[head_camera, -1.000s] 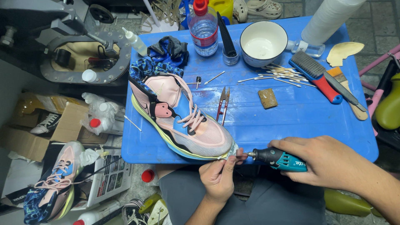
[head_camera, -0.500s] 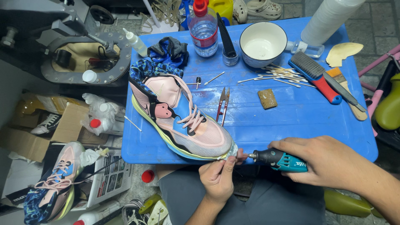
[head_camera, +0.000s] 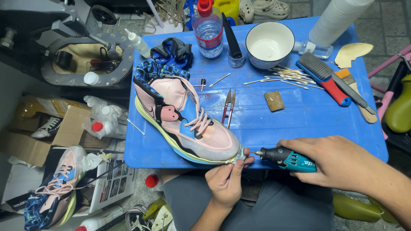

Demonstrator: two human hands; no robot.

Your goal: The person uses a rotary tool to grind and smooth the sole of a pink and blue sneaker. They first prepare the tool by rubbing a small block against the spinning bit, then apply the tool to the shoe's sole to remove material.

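Currently, step in hand appears to be grinding or trimming at the toe of the sneaker [head_camera: 188,122], which lies on its side on the blue table [head_camera: 299,124], toe at the near edge. Right hand [head_camera: 342,164] is wrapped closed around a teal rotary tool [head_camera: 284,157], bit tip just beside the toe. Left hand [head_camera: 224,179], fingers pinched narrow, grips the toe edge from below the table rim to steady it.

Next move likely calls for light, steady bit pressure w/ the toe kept pinned; a slip could scar the upper.

Ref. sneaker: snips [head_camera: 228,107] just beside its laces; sponge block [head_camera: 274,101], cotton swabs [head_camera: 287,77] and brush [head_camera: 324,77] further along the table; bowl [head_camera: 269,45] and water bottle [head_camera: 207,30] at the far edge. Second sneaker [head_camera: 53,188] lies on the cluttered floor, well apart. Room: cramped workshop, boxes and bottles about.
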